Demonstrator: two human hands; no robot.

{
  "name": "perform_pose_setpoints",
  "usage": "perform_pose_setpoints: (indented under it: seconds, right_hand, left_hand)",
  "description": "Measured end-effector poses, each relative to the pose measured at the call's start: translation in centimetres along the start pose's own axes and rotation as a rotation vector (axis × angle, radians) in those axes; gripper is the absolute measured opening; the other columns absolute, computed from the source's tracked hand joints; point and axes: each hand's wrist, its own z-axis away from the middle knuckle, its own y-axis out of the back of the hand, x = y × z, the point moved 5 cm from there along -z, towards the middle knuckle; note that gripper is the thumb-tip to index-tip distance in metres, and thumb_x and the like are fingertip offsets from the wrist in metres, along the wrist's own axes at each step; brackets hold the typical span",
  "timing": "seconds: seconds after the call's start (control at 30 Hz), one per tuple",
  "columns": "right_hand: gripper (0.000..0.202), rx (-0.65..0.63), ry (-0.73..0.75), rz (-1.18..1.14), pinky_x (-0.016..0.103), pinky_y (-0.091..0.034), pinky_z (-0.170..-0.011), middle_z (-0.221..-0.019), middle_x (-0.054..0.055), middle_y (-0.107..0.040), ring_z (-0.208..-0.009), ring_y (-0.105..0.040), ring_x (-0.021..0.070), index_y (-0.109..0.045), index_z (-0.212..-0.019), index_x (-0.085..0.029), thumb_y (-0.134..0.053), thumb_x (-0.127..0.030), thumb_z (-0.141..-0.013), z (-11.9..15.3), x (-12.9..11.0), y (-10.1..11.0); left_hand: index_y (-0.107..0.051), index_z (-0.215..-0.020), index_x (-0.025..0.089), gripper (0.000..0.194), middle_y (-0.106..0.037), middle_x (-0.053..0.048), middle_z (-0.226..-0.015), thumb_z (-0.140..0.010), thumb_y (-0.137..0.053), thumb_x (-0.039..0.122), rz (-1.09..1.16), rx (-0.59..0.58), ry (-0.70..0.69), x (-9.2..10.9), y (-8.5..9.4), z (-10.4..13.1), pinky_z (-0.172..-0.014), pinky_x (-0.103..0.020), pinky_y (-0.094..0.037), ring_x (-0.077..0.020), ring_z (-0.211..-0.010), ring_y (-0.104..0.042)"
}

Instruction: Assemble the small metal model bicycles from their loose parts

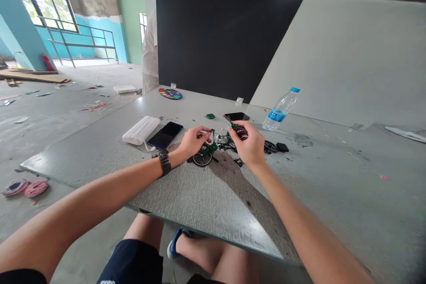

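Note:
Several parts of a small green model bicycle lie between my hands on the table. A spoked wheel with a green piece beside it is just below my left hand. The fingers of that hand are closed in a pinch at a thin dark-green part. My right hand is closed on a slim green bicycle frame piece, with another wheel partly hidden behind its fingers. A silvery part sits between the two hands. Beyond my right wrist lies a black wheel, close to a small black block.
A white power bank and a dark phone lie left of my hands. Behind them are a green piece, another phone and a colourful palette. A tilted water bottle stands right, before an upright black-and-grey panel.

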Motion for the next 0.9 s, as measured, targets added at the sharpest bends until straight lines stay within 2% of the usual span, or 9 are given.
perform_pose_setpoints:
  seconds: [0.1,0.2,0.37,0.8,0.9]
  right_hand:
    - [0.029,-0.053,-0.002,-0.042,0.039,-0.054,-0.081,-0.101,0.008,-0.074,-0.084,-0.07,0.0236,-0.067,-0.105,-0.022,-0.064,-0.046,-0.088,0.0,-0.3,-0.3]
    - [0.029,-0.125,-0.05,-0.093,0.037,-0.054,-0.077,-0.095,0.006,-0.075,-0.082,-0.07,0.0234,-0.068,-0.1,-0.023,-0.067,-0.048,-0.084,0.2,-0.3,-0.7]
    - [0.025,-0.221,-0.06,-0.134,0.038,-0.054,-0.076,-0.088,0.004,-0.075,-0.076,-0.07,0.0219,-0.07,-0.098,-0.024,-0.067,-0.045,-0.085,0.4,-0.7,-1.3]
    - [0.024,-0.24,-0.076,-0.144,0.038,-0.055,-0.076,-0.088,0.004,-0.076,-0.075,-0.07,0.0214,-0.072,-0.097,-0.023,-0.068,-0.043,-0.085,0.5,-0.4,-1.4]
    - [0.031,-0.197,-0.121,-0.221,0.038,-0.055,-0.074,-0.085,0.004,-0.074,-0.074,-0.069,0.0213,-0.07,-0.104,-0.022,-0.071,-0.045,-0.083,0.4,0.0,-1.3]
  left_hand:
    - [-0.07,-0.104,0.017,0.022,-0.073,-0.006,-0.075,-0.09,-0.062,0.031,0.085,0.117,-0.006,0.1,0.8,-0.1,-0.073,-0.028,-0.048,-0.0176,-0.077,-0.068]
    - [-0.07,-0.103,0.017,0.023,-0.072,-0.004,-0.072,-0.09,-0.063,0.034,0.121,0.171,-0.02,0.3,1.2,-0.1,-0.074,-0.029,-0.048,-0.0166,-0.074,-0.066]
    - [-0.071,-0.108,0.017,0.026,-0.07,-0.004,-0.072,-0.09,-0.063,0.034,0.146,0.14,-0.049,0.2,0.8,-0.1,-0.072,-0.029,-0.048,-0.0161,-0.073,-0.065]
    - [-0.071,-0.109,0.016,0.028,-0.071,-0.004,-0.072,-0.09,-0.063,0.035,0.109,0.113,-0.073,0.2,0.7,-0.2,-0.07,-0.029,-0.049,-0.0154,-0.069,-0.065]
    - [-0.071,-0.106,0.016,0.027,-0.07,-0.004,-0.071,-0.09,-0.063,0.036,0.1,0.119,-0.071,0.4,0.8,-0.2,-0.07,-0.028,-0.048,-0.0151,-0.069,-0.064]
